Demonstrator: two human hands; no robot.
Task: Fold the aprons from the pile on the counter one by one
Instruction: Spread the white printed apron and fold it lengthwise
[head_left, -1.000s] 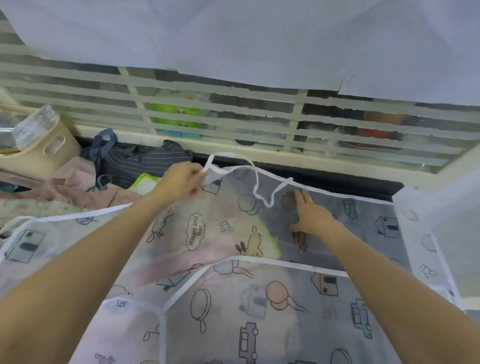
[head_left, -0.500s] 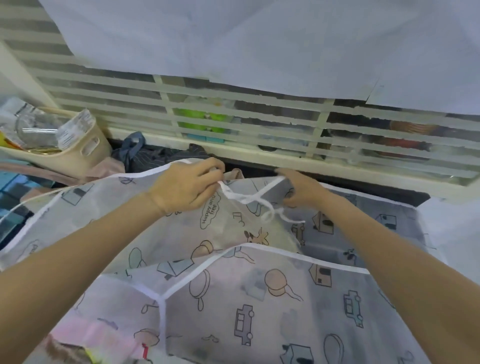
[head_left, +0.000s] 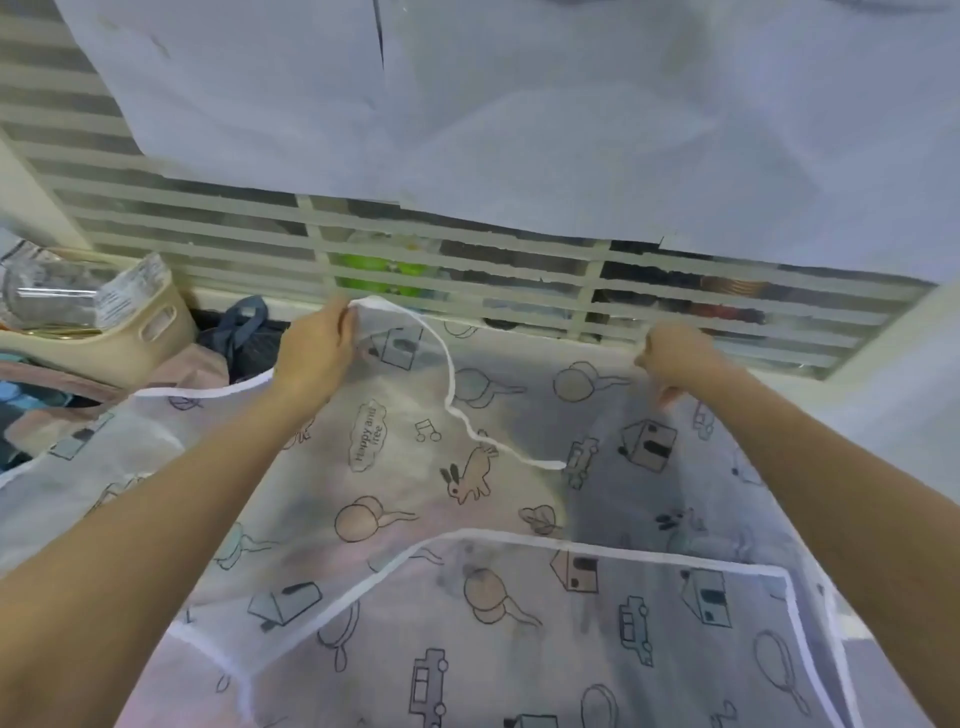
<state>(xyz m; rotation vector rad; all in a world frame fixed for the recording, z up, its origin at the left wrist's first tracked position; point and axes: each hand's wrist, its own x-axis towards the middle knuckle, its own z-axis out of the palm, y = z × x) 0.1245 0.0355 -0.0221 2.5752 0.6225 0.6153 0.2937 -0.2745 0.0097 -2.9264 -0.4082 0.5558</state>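
Gripping the apron (head_left: 395, 467), both hands have spread apart, left (head_left: 311, 353), right (head_left: 675, 358)

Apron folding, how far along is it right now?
No folded apron shows anywhere, so nothing looks finished. In hand: the left hand and the right hand each grip a top corner of the printed apron, spread flat, its white strap trailing loose. Left: folding this one, then the clothes heaped at left.

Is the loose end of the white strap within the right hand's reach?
Probably yes. The white strap's loose end lies in the open on the translucent printed apron, nothing covering it, but the right hand grips the apron's edge and must release first.
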